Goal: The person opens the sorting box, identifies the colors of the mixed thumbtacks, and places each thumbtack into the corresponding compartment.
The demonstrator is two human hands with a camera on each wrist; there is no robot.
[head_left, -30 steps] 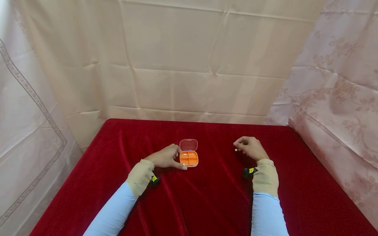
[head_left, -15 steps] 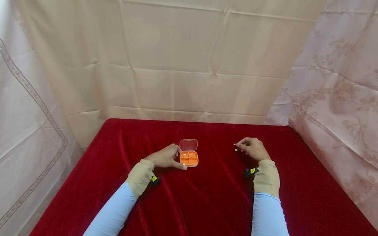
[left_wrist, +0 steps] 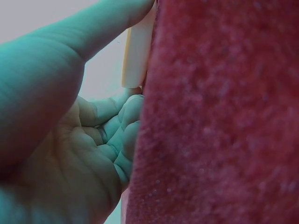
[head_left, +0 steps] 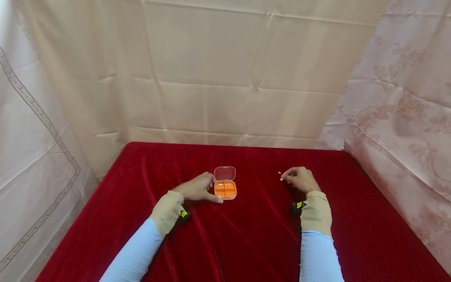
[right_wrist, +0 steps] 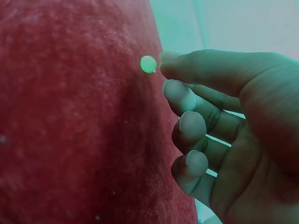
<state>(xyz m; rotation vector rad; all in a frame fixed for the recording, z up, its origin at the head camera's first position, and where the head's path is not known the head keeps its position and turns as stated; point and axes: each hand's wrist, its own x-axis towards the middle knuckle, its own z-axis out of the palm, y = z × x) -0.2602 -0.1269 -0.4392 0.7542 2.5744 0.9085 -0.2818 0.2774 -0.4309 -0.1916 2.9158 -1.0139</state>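
Observation:
An orange pill box (head_left: 230,192) stands on the red cloth, its clear lid (head_left: 225,173) raised at the back. Small pale pieces lie in its two left compartments. My left hand (head_left: 199,188) holds the box at its left side, thumb at the front corner and a finger behind; the left wrist view shows the box edge (left_wrist: 137,58) between them. At the right, my right hand (head_left: 301,179) has its thumb and forefinger tips beside a round yellow-green tablet (right_wrist: 148,64), with the other fingers loosely bent. A small pink piece (head_left: 280,172) lies just behind the tablet.
Red velvet cloth (head_left: 253,235) covers the table and has a few soft folds. A beige curtain (head_left: 225,78) hangs behind the far edge. Patterned pale cloths hang at the left (head_left: 31,156) and right (head_left: 405,117).
My right fingertips have left the pink piece, which now lies uncovered, and have come forward to the tablet. My left hand and the box have kept their places.

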